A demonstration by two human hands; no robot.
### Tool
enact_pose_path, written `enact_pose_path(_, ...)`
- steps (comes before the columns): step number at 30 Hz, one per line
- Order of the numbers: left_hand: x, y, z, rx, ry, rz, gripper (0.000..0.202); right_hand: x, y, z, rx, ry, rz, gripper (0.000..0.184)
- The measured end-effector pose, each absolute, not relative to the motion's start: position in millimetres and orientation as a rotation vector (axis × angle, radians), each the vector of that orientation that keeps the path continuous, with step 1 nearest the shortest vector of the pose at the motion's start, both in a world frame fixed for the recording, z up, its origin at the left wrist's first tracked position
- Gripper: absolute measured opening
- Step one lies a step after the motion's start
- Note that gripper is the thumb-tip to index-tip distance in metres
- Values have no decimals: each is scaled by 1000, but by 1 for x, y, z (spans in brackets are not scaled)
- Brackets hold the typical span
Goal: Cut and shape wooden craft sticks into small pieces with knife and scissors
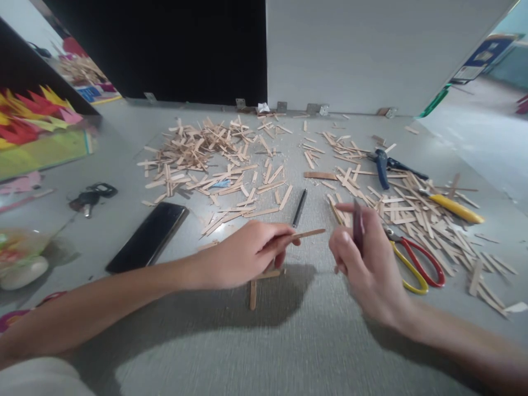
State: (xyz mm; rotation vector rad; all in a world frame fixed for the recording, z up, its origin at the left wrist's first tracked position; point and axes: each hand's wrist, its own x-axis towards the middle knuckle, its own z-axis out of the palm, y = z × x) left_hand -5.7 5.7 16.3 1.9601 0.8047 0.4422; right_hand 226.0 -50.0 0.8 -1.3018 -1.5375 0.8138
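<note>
My left hand is closed on a thin wooden stick that points right, toward my right hand. Under it lie joined wooden sticks on the grey floor. My right hand is closed around a dark slim tool held upright between thumb and fingers. The stick's tip ends a short gap from my right hand's fingers.
Heaps of cut wooden sticks cover the floor ahead and to the right. Red-and-yellow scissors, blue pliers, a yellow-handled tool, a black pen, a phone and keys lie around.
</note>
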Motion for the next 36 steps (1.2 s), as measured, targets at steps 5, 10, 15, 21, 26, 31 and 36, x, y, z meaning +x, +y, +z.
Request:
enact_pose_path(5,3,31,-8,1597,918,107,28,233,-24,-42,-1216,-1634,640,35)
enact_pose_path(10,2,39,-23,1412,897,82,16,242,-21,-56,-1202,-1681,832,6)
enact_pose_path(15,1,41,-27,1342,858,138,14,246,-18,-51,-978,-1674,1019,34)
enact_pose_path(21,2,41,-28,1272,777,171,23,244,-20,-49,-986,-1985,540,9)
enact_pose_path(26,3,33,-35,1263,678,279,12,244,-29,-50,-892,-2029,457,27)
enact_pose_path(31,5,30,-41,1295,633,320,19,244,-29,-52,-825,-2064,356,21)
enact_pose_path(36,7,30,-40,1358,597,267,22,246,-29,-52,-841,-2066,325,15)
